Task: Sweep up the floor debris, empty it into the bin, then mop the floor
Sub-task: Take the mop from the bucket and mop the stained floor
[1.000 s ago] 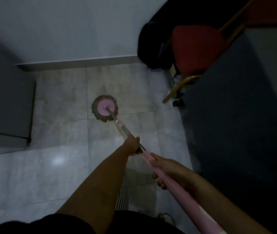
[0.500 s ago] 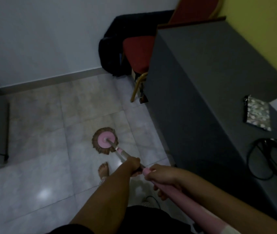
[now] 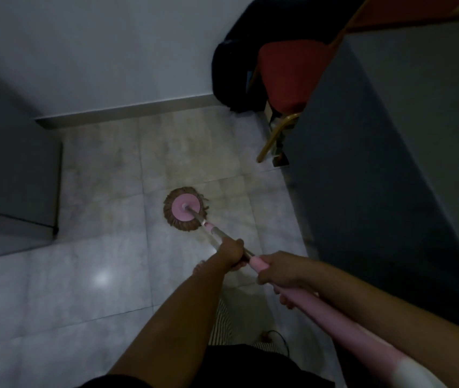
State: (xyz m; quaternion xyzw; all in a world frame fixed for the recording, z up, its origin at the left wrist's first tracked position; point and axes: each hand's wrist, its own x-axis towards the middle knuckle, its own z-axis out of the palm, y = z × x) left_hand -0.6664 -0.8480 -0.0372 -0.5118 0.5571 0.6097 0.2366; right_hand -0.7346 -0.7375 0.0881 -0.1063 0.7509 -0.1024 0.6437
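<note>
A round mop head (image 3: 185,209), pink disc with brown fringe, rests flat on the pale tiled floor (image 3: 105,275) near the middle of the view. Its handle (image 3: 331,315) runs down to the right, metal near the head and pink higher up. My left hand (image 3: 232,254) grips the metal part of the handle. My right hand (image 3: 281,271) grips the pink part just behind it. No debris, dustpan or bin shows.
A dark grey cabinet (image 3: 390,169) fills the right side. Behind it stand a red chair (image 3: 287,74) with a gold leg and a black bag (image 3: 236,60) against the white wall. A grey unit (image 3: 7,169) stands at the left. My bare foot (image 3: 200,268) is under my left arm.
The mop head has slid across the tiles, first toward me, then out again. The view swung right over the cabinet top and back. Both hands kept their grip.
</note>
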